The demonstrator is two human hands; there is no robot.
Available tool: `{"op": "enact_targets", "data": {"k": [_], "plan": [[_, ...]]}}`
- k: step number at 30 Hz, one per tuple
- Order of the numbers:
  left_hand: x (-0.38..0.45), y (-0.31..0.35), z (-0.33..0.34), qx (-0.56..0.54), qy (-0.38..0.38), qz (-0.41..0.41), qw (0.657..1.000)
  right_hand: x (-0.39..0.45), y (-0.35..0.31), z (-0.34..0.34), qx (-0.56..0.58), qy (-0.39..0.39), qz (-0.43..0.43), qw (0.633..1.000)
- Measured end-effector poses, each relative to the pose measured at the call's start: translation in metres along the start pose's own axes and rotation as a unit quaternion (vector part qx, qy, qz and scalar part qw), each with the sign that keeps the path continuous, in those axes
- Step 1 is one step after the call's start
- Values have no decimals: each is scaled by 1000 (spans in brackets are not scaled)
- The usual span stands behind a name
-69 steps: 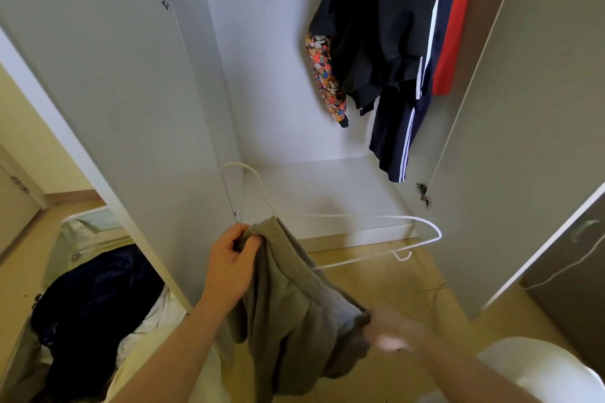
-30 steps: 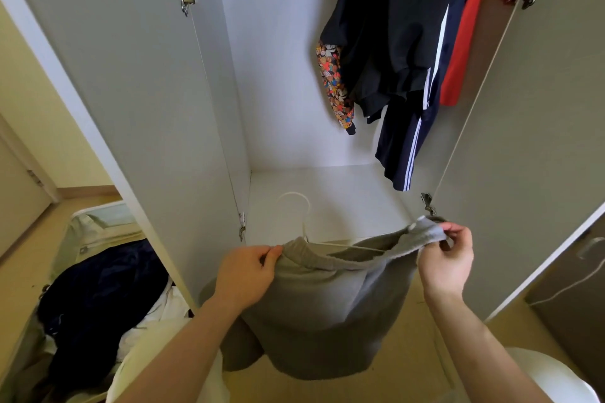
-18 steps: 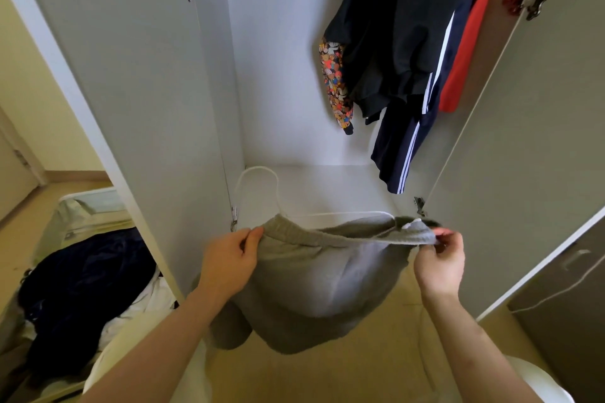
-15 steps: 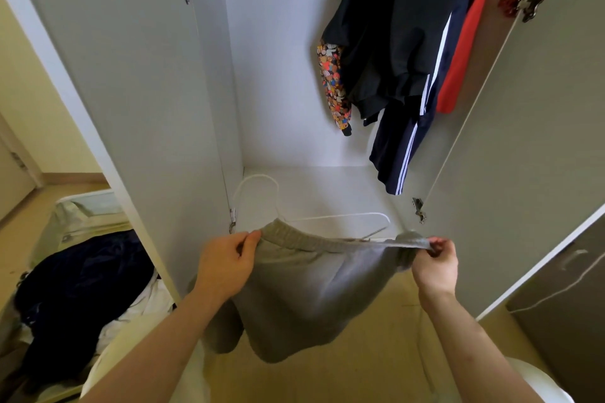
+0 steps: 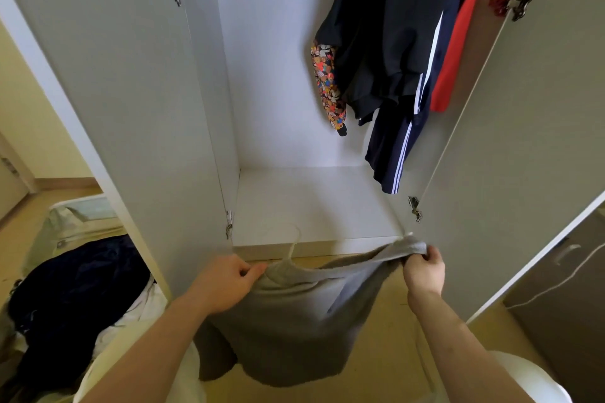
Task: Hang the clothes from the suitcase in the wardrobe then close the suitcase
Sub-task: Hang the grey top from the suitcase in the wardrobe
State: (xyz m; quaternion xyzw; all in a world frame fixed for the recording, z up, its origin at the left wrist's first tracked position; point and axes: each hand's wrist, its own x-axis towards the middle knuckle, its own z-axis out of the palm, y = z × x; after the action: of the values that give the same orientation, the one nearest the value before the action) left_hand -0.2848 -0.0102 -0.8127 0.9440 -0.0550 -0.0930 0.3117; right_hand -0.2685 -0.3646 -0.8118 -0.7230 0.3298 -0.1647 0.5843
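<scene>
A grey garment [image 5: 294, 314] hangs stretched between my two hands in front of the open wardrobe [image 5: 307, 206]. My left hand [image 5: 226, 281] pinches its left top edge and my right hand [image 5: 424, 271] grips its right top corner. A white hanger [image 5: 293, 244] sticks up from behind the cloth, its hook blurred and its bar hidden by the garment. The open suitcase [image 5: 65, 226] lies on the floor at the lower left, with dark blue and white clothes [image 5: 75, 291] in it.
Several clothes hang at the wardrobe's upper right: a black top [image 5: 386, 42], navy trousers with white stripes [image 5: 399, 141], a red garment [image 5: 455, 52] and a patterned sleeve [image 5: 327, 85]. Both wardrobe doors [image 5: 124, 91] stand open. A dark cabinet [image 5: 563, 304] stands at the right.
My hands have dropped a little with the grey garment still stretched between them. The hanger has sunk behind the cloth, so only its blurred hook shows.
</scene>
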Motion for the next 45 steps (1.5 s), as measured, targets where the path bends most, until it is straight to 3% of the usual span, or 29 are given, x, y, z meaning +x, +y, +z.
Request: {"op": "enact_targets", "data": {"k": [3,5,9,12,14,16,18,20,23,25,26,29,32,36,42,45], "plan": [[2,4,6,57,48,1,997,-28,-25,-5,9,-47,-177,983],[4,8,12,82,97,12,992,-55,-40,-6,35,-120,-260,957],[11,7,23,56,129,9,990,-114,-47,-1,35,-310,-394,865],[17,4,24,10,145,-3,989,-141,-32,13,-5,-424,-382,821],[16,7,23,-26,144,13,989,-149,-16,21,-115,-493,-337,794],[13,10,24,-56,136,29,989,-152,-7,24,-237,-535,-314,748],[12,9,25,-72,141,41,987,-146,-9,22,-243,-555,-303,735],[12,8,23,-89,153,43,983,-138,-15,21,-223,-504,-309,775],[9,13,17,-130,166,46,976,-114,-23,19,-164,-332,-295,881],[8,14,15,-145,174,54,972,-92,-29,14,-143,-215,-335,906],[7,15,13,-156,175,60,970,-80,-32,12,-146,-186,-351,906],[3,14,13,-179,162,71,968,-56,-36,9,-215,-191,-299,910],[-3,18,7,-201,145,67,967,-52,-31,11,-338,-202,-324,860],[-9,26,-15,-189,126,41,973,-61,-52,-2,-350,-254,-356,829],[-10,94,-71,-110,146,79,980,-72,-111,-34,-315,-211,-367,849],[-17,138,-98,-130,129,102,978,-72,-142,-51,-302,-190,-378,854]]}}
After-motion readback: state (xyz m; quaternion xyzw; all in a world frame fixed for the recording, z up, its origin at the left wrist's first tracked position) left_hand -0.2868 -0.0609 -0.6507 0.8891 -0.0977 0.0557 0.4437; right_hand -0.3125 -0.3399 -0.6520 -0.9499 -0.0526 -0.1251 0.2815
